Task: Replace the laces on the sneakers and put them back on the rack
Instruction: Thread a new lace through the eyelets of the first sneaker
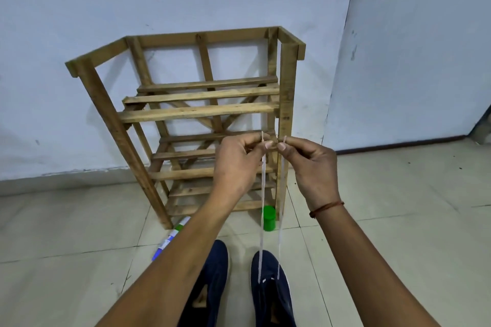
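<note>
— Where is the lace (262, 210)?
— In the right sneaker (273, 300) on the floor; left hand (237, 164) and right hand (312, 164) each pinch one end.
— The risk?
— Unequal pull, I think; one end could slip out.

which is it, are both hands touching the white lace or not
Touching. The head view shows the left hand and the right hand each pinching one end of the white lace.

I see a green jar (269, 218) upright on the tiled floor (398, 194). A blue-white carton (166, 242) lies left of it, partly hidden. White wall (79, 34) behind, dark skirting (398, 144) at right.
</note>
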